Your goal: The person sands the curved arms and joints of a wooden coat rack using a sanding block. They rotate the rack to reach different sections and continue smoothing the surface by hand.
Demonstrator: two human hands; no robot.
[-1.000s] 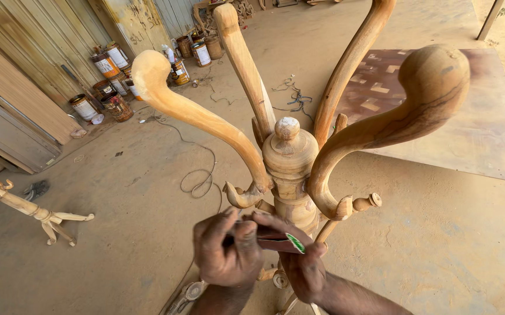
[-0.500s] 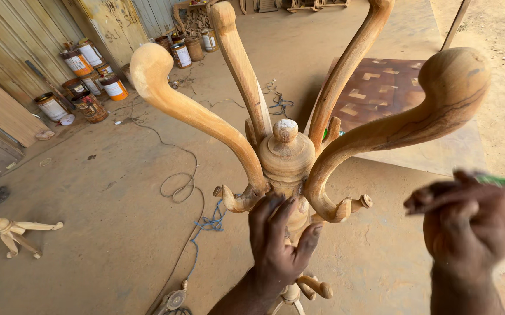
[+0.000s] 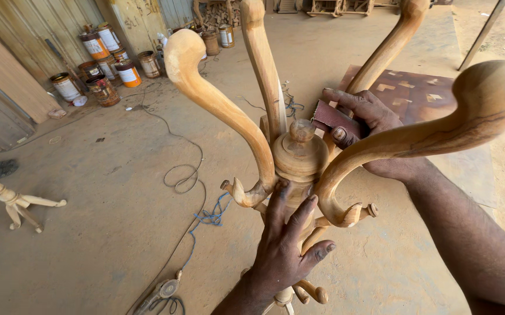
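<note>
Standing upright on the concrete floor [image 3: 106, 192], a tall wooden coat stand [image 3: 299, 157] fills the centre of the view, its four curved arms sweeping out toward ten, twelve, one and three o'clock around a turned knob. A flat patterned board [image 3: 427, 96] lies on the floor at two o'clock behind it. A cluster of paint tins [image 3: 103, 64] sits far off at ten o'clock by the wall, and a cable [image 3: 185, 175] loops across the floor at nine o'clock. The left hand [image 3: 287, 245] wraps the stand's central post just under the knob, fingers clasped on the wood. The right hand [image 3: 372, 131], at two o'clock of the knob, pinches a folded piece of dark red sandpaper [image 3: 333, 119] against the stand.
</note>
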